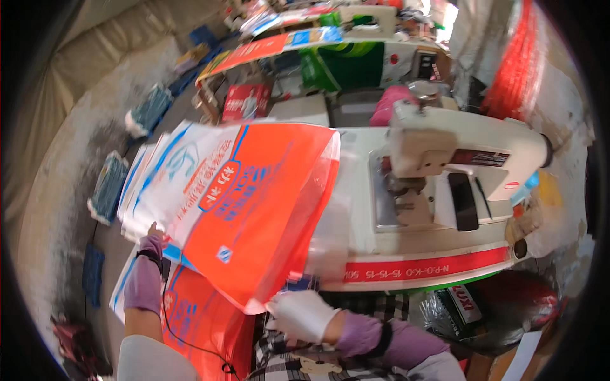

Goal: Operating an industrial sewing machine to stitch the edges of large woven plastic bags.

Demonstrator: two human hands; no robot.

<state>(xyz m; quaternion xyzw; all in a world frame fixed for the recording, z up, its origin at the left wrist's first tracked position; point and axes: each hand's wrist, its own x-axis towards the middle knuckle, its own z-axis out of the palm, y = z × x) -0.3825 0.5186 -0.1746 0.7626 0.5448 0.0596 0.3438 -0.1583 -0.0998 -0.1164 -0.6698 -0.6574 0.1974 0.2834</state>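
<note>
Sack, orange and white, slants left of sewing machine; right hand, white-gloved, pinches its near corner; left hand at its white edge, grip cannot be told; another orange bag below.

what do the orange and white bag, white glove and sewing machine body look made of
Orange and white bag: probably plastic, glossy, judging by its sheen and crisp creases.
White glove: likely fabric, matte, no shine; blur hides any knit.
Sewing machine body: perhaps painted metal, smooth, cream, evenly coloured.
</note>
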